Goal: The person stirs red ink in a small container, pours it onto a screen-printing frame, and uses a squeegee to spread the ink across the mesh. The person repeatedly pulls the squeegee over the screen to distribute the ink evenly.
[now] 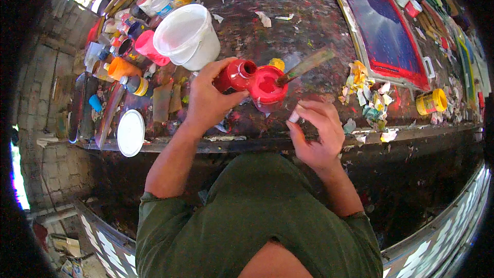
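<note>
My left hand (206, 98) grips an open red bottle (231, 80), tilted toward a red-coated cup (267, 92), its mouth close beside the rim. A long paint-stained stick (309, 64) stands slanted in the red paint inside the cup, with a small yellow item (276, 63) behind it. My right hand (319, 134) is just right of the cup, thumb and fingers closed on a small white cap (295, 115). Behind my left hand sits a white bucket (190, 41).
A stained worktable (247, 15) holds paint containers (123, 67) along the left, a white lid (130, 132) at the near edge, a framed screen (381, 31) at right, paper scraps (360, 87) and a yellow tub (431, 102). A block wall (46, 98) is on the left.
</note>
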A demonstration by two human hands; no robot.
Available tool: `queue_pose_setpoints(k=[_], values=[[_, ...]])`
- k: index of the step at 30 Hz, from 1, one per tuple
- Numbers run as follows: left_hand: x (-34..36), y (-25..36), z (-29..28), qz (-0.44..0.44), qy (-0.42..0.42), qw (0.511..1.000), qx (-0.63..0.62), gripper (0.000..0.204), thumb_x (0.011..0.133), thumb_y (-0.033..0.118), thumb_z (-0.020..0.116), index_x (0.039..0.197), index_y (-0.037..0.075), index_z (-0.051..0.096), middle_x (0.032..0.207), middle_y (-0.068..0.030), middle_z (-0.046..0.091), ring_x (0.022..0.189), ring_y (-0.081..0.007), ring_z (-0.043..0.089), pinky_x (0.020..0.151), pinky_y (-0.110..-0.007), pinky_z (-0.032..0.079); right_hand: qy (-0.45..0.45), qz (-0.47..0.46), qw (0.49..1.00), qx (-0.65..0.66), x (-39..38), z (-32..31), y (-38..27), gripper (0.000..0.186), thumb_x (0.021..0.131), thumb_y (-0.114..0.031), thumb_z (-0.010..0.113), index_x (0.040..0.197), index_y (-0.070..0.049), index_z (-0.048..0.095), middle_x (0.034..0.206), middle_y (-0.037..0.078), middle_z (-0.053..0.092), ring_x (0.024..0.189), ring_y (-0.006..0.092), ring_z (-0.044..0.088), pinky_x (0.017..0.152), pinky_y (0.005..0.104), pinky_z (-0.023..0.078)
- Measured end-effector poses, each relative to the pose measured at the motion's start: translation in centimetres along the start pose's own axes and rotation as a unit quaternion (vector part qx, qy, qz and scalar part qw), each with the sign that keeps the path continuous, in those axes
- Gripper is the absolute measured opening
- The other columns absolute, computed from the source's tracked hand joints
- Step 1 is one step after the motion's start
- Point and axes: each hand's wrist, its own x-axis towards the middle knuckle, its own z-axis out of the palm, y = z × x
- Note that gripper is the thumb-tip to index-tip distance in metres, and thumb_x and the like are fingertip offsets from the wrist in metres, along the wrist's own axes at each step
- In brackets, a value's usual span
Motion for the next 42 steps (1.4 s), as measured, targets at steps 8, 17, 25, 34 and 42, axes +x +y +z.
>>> queue_pose_setpoints(k=[8,17,25,34,42], values=[[-3.5,-1.4,-2.2,0.061,0.012,0.998,-0.003,0.079,0.068,0.011,0.103,0.140,0.004,0.072,0.133,-0.0129,0.076,0.123,-0.0264,0.072,0.109,-0.040,0.056,-0.110,-0.027,0.993,0.036,6.2,5.5,-1.8,0.045,0.075,-0.001,0.093,0.116,-0.006,0.077,0.110,0.012,0.077,0.099,0.0350,0.075,0.086,0.0448,0.062],[-6.7,-6.2,-5.9,0.107,0.064,0.992,0.014,0.070,0.067,0.011,0.101,0.131,0.005,0.075,0.127,-0.0170,0.077,0.117,-0.0371,0.073,0.104,-0.047,0.057,-0.240,-0.075,0.967,0.050,7.6,10.4,-4.4,0.044,0.075,0.004,0.092,0.116,-0.004,0.078,0.111,0.014,0.077,0.098,0.0322,0.076,0.086,0.0416,0.062],[-8.1,-9.0,-8.3,0.123,0.106,0.987,-0.012,0.068,0.066,0.010,0.100,0.130,0.004,0.075,0.122,-0.0177,0.075,0.114,-0.0383,0.071,0.101,-0.048,0.056,-0.330,-0.104,0.937,0.044,9.2,14.1,-6.6,0.043,0.077,0.001,0.091,0.117,-0.005,0.079,0.109,0.012,0.076,0.095,0.0327,0.074,0.082,0.0429,0.060],[-5.7,-15.2,-9.1,0.102,0.230,0.968,0.009,0.073,0.070,0.013,0.103,0.134,0.004,0.068,0.127,-0.0155,0.072,0.119,-0.0329,0.072,0.104,-0.044,0.058,-0.286,-0.117,0.949,-0.061,10.0,19.6,-9.0,0.058,0.076,-0.012,0.097,0.131,-0.007,0.078,0.133,0.016,0.074,0.104,0.0337,0.073,0.091,0.0426,0.060],[3.1,-28.0,-10.8,-0.179,0.357,0.916,0.042,0.081,0.065,0.020,0.107,0.132,0.001,0.067,0.127,-0.0207,0.072,0.120,-0.0366,0.070,0.107,-0.046,0.056,-0.178,-0.174,0.968,-0.042,5.4,14.2,-9.6,0.049,0.081,-0.006,0.092,0.128,-0.002,0.076,0.118,0.020,0.078,0.093,0.0362,0.077,0.080,0.0434,0.062]])
